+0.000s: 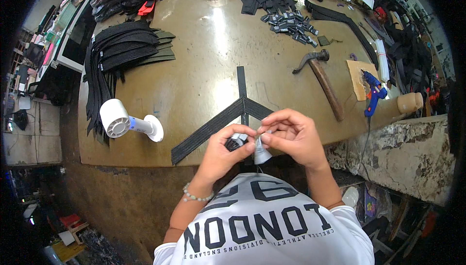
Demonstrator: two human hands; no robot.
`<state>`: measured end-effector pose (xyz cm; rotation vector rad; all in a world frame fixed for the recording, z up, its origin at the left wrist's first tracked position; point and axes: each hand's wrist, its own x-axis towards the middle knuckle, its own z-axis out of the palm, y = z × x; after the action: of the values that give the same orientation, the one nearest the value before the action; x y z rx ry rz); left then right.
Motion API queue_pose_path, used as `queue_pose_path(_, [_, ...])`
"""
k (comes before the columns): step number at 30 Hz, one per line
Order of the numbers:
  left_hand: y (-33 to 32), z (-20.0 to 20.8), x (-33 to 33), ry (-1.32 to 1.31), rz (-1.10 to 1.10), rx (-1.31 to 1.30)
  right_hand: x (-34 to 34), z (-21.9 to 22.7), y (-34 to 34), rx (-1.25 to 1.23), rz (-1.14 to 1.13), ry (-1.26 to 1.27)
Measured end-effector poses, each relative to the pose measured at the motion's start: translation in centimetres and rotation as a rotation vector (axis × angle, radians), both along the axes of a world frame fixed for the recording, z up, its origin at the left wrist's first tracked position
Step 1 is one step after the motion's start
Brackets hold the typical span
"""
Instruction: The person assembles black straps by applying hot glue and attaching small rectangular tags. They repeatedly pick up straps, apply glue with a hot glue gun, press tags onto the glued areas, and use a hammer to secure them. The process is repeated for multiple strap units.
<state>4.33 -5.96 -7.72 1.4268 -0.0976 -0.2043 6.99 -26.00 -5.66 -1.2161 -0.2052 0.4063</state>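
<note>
My left hand (221, 149) is closed, with a small dark bundle with a pale grey end (236, 141) tucked in its fingers. Opposite it, my right hand (297, 138) pinches the upper end of a white label-like strip (262, 154), which hangs down between the hands. The fingertips of both hands almost meet at that strip, and the exact grip is partly hidden. Just beyond my hands lies a black webbing strap piece (208, 130) in an inverted Y, two wide arms and one narrow strip (241, 80) pointing away. My right fingers cover part of its right arm.
A white handheld fan (127, 122) lies at the left, near stacked black straps (124, 46). At the right are a hammer (326, 83), a blue glue gun (374, 92) on cardboard and a tape roll (410, 103). Small black-and-grey pieces (290, 25) are heaped farther back.
</note>
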Motion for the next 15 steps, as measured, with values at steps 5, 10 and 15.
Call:
queue_pose_path(5, [-0.34,-0.39,-0.30,0.100,0.078,-0.031,-0.04,-0.98,0.87,0.039,0.007,0.054])
queue_pose_path(10, [0.17,0.18,-0.58,0.109,0.126,0.065,-0.01,-0.34,0.30,0.008,0.092,0.151])
queue_pose_path(15, [-0.18,0.53,-0.58,0.035,0.164,0.203,-0.19,-0.21,0.68,-0.092,0.019,0.076])
